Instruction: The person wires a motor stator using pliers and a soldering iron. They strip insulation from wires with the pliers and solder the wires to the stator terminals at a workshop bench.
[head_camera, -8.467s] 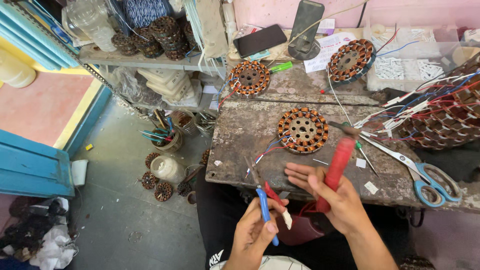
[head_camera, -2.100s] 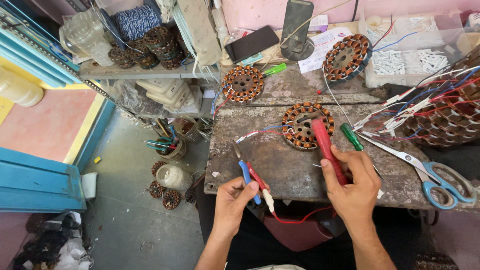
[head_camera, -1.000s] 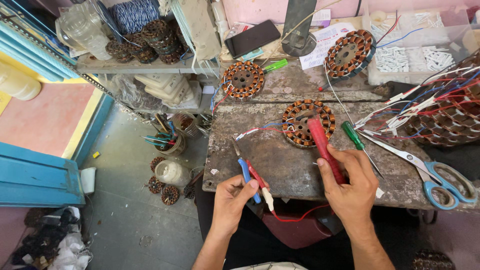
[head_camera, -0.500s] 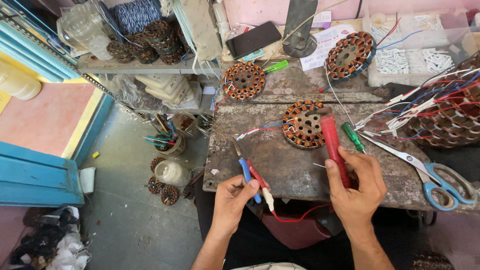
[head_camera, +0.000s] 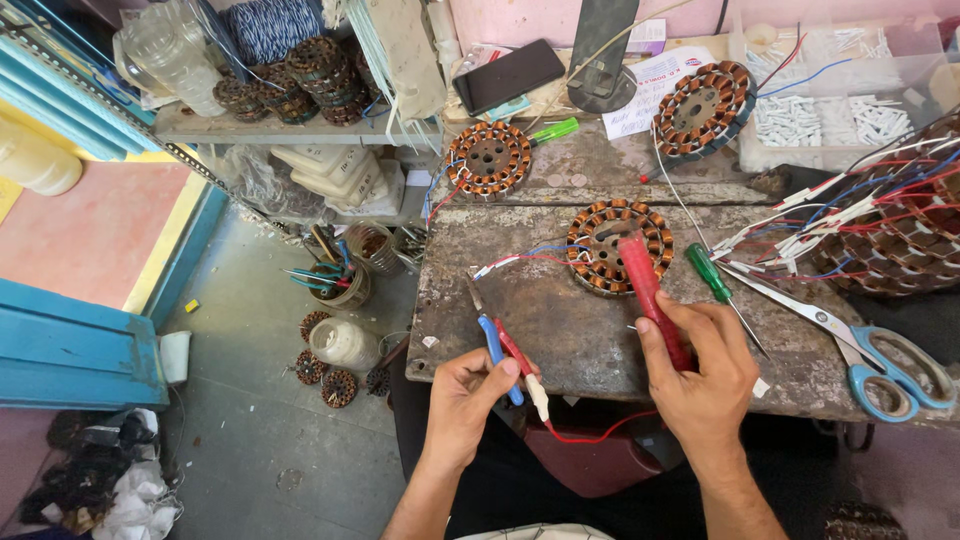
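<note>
Probe: a long red probe handle, rod-shaped and worn; it slants up and away from the palm, its far end lying over the near rim of the wound stator; a thin red lead runs from near its lower end below the bench edge toward the other hand
Stator: a round wound stator with copper coils set in a ring around a dark open centre; it lies flat on the worn grey bench top; red, blue and white wires trail off its left side
Right hand: the right hand is wrapped around the lower half of the red probe handle, fingers curled over it and thumb along its side
Left hand: the left hand pinches a blue-handled tool together with a second red probe that ends in a whitish sleeve; both jut up and left over the bench's near edge
Nearby on the right: a green-handled screwdriver lies just beside the right hand's knuckles; scissors with blue handles lie further right, blades pointing toward the screwdriver
Behind: two more stators, one left and one right, sit on the raised back ledge; a dark phone lies near them
Far right: a heap of stators with loose red, blue and white leads, well apart from the hands
In the way: nothing lies between the probe's far end and the stator; the trailing wires are off to the left of it
</note>
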